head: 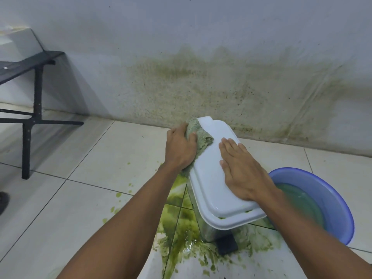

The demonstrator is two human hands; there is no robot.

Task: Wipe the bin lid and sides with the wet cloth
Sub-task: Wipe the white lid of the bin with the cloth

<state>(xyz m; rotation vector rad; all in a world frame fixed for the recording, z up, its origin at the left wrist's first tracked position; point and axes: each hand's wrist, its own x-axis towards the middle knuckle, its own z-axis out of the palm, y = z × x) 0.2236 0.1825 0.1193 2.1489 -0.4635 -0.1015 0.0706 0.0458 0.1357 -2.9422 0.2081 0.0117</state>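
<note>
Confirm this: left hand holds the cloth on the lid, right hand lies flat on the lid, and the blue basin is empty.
Wrong on the basin: the head view shows it holds cloudy water. The rest stands: left hand grips the cloth on the lid, right hand lies flat on it.

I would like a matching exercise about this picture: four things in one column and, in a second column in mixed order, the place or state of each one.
Column 1
1. white plastic bin lid
2. greenish terry cloth
3. round blue plastic basin
4. black metal bench

Column 2
A. holds cloudy water
B. stands at the far left, near the wall
C. gripped by the left hand
D. the right hand lies flat on it

Pairs: 1-D, 2-C, 3-A, 4-B
</note>
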